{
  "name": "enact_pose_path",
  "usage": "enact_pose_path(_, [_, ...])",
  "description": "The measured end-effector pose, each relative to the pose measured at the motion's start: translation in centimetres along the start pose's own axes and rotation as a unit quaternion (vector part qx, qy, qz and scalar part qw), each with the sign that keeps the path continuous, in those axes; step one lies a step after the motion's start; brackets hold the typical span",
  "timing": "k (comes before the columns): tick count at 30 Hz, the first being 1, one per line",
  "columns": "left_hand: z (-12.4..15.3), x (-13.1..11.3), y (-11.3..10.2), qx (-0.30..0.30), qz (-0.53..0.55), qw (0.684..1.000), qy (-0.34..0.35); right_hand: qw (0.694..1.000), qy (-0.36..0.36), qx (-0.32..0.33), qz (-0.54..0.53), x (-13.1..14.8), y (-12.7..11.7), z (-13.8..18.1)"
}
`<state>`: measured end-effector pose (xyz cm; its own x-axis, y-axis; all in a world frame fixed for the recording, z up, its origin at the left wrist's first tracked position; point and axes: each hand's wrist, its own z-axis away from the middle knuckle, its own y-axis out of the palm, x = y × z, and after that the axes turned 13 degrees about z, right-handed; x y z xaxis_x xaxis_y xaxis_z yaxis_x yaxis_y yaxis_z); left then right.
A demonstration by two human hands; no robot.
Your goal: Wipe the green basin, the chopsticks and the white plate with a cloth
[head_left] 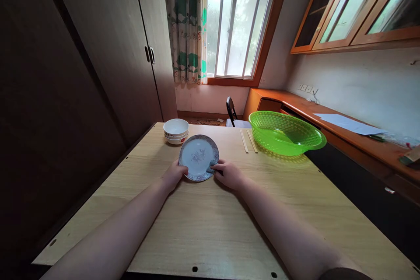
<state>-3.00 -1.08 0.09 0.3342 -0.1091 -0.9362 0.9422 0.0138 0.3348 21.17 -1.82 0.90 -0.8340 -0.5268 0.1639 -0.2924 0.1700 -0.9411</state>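
Observation:
A round plate (198, 156) with a grey patterned rim and a faint drawing in its middle sits tilted toward me on the wooden table (203, 223). My left hand (173, 175) grips its lower left rim. My right hand (228, 173) holds the lower right rim, thumb on top of the edge. Both forearms reach in from the near edge of the table.
Stacked white bowls (176, 130) stand just beyond the plate on the left. A pair of wooden chopsticks (248, 141) lies beside a large green plastic basket (285, 132) at the right. A dark chair (231, 111) stands behind the table, a long desk (344, 129) along the right wall.

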Motion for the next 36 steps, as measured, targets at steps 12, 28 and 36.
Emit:
enact_pose_path(12, [-0.1, 0.1, -0.4, 0.004, -0.021, 1.000, 0.003, 1.000, 0.029, -0.005, 0.010, 0.1, -0.5, -0.1])
enact_pose_path(28, [1.2, -1.3, 1.0, -0.004, -0.035, 0.999, 0.006, 0.992, 0.120, -0.024, 0.024, 0.1, -0.2, -0.5])
enact_pose_path(36, [1.4, -0.9, 0.9, 0.014, -0.034, 0.999, 0.016, 0.970, 0.235, -0.021, -0.057, -0.6, 0.7, -0.8])
